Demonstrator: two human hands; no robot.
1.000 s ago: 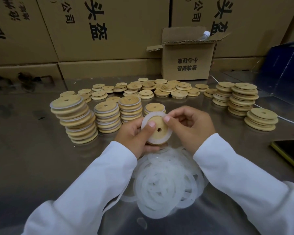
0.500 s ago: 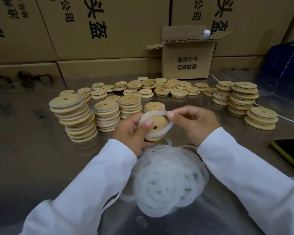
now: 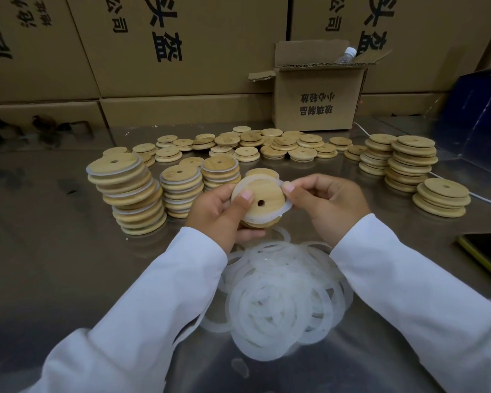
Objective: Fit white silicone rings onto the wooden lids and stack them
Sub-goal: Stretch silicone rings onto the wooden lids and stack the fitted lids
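Wooden ringed lids are standing in stacks (image 3: 131, 194) at ten o'clock on the shiny desk (image 3: 54, 265). Fingers of the left hand (image 3: 219, 211) are gripping the smooth round lid (image 3: 267, 194), now tilting flatter than a second ago. The stretchy white ring (image 3: 285, 208) is sliding round its rim, with fingers of the right hand (image 3: 329, 202) pinching it at three o'clock. Fitting is looking nearly done.

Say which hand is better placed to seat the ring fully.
Probably right: the right hand pinches the white ring at the edge of the wooden lid; the left hand only grips it.
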